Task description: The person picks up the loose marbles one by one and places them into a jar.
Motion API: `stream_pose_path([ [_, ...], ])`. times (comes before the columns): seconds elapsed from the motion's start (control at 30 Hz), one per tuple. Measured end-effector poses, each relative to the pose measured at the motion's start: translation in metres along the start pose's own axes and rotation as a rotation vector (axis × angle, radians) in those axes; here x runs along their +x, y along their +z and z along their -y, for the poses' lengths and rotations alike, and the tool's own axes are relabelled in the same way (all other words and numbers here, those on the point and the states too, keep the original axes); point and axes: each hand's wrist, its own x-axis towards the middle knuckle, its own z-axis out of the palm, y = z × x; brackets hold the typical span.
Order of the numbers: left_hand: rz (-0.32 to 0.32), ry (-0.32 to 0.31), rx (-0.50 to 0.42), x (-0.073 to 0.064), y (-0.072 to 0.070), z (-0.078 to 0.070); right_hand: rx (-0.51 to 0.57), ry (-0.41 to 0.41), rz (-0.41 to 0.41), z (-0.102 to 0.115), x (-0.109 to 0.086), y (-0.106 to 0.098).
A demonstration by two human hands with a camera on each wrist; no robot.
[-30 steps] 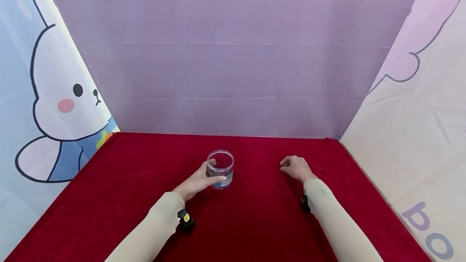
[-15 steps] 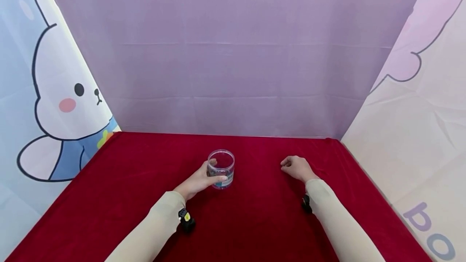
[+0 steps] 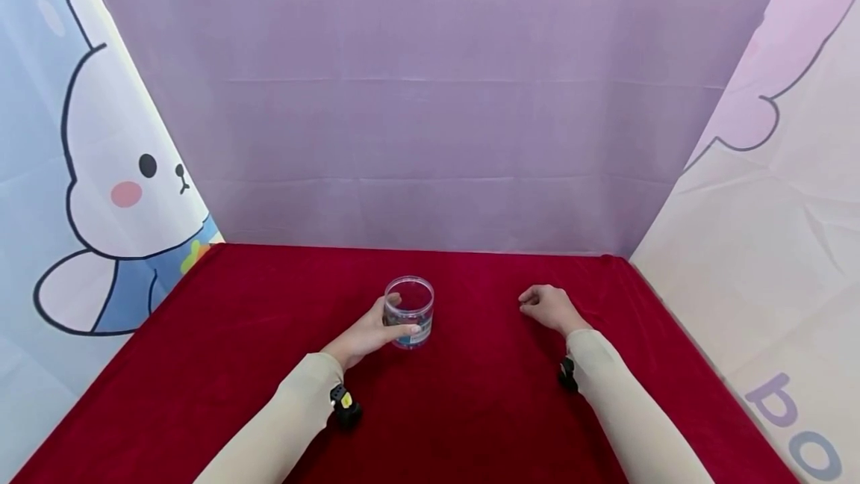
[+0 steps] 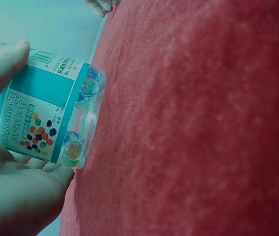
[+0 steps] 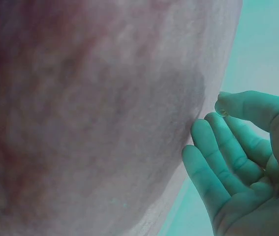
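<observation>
A clear plastic jar with a turquoise and white label stands upright on the red cloth. My left hand grips it from the left, thumb across the front and fingers behind. Several glass marbles with coloured swirls lie at the bottom of the jar. To the right, low over the cloth, is my right hand, its thumb and forefinger brought together. In the right wrist view a small clear marble shows at the thumb tip, pinched there and mostly covered; the other fingers are loosely bent.
Red velvet cloth covers the table. A purple curtain hangs along the back edge. Printed sheets wall in both sides, with a cartoon rabbit on the left and purple lettering on the right.
</observation>
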Motion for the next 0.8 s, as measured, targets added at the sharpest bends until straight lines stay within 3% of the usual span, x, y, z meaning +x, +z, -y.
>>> stream_pose_path([
  [0.4,-0.004,-0.008,-0.011,-0.001,0.000,0.000,0.067,-0.022,-0.017,0.023,-0.003,-0.003],
  [0.8,-0.001,-0.005,-0.001,-0.001,0.001,-0.001,0.093,-0.140,-0.063,0.052,-0.009,-0.004],
])
